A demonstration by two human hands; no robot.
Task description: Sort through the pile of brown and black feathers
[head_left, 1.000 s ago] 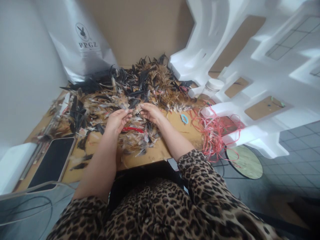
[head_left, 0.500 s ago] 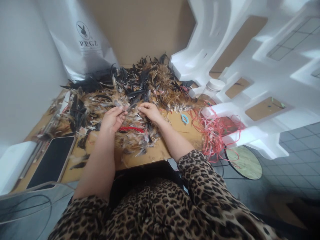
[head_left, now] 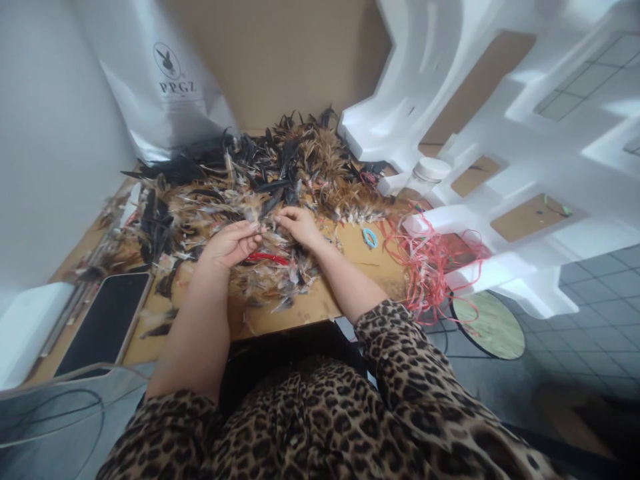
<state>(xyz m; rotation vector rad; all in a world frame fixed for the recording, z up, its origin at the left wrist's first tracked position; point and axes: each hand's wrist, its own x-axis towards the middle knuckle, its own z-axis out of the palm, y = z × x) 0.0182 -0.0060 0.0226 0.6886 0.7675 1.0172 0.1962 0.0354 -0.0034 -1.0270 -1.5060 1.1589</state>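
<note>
Over a heap of brown and black feathers (head_left: 210, 197), my left hand (head_left: 233, 244) is closed in a pinch on a small bunch of feathers (head_left: 256, 212), its tips pointing up and away from me. Just to the right, my right hand (head_left: 299, 225) has thumb and forefinger pressed together close to that bunch. What sits between those right fingertips is too small to make out. Below both hands a shiny red strip (head_left: 270, 257) lies among loose brownish feathers (head_left: 273, 283) near the table's front edge.
At the left lie a phone (head_left: 104, 323) and a white box (head_left: 33, 333). A silvery bag (head_left: 165, 113) stands behind. On the right are a light-blue ring (head_left: 370, 238), tangled pink ribbon (head_left: 430, 267), a white-lidded jar (head_left: 427, 175) and large white foam packing (head_left: 480, 87).
My left hand has shifted slightly right, closer to my right hand, with the feathers in its fingers. My right hand has barely moved and stays pinched.
</note>
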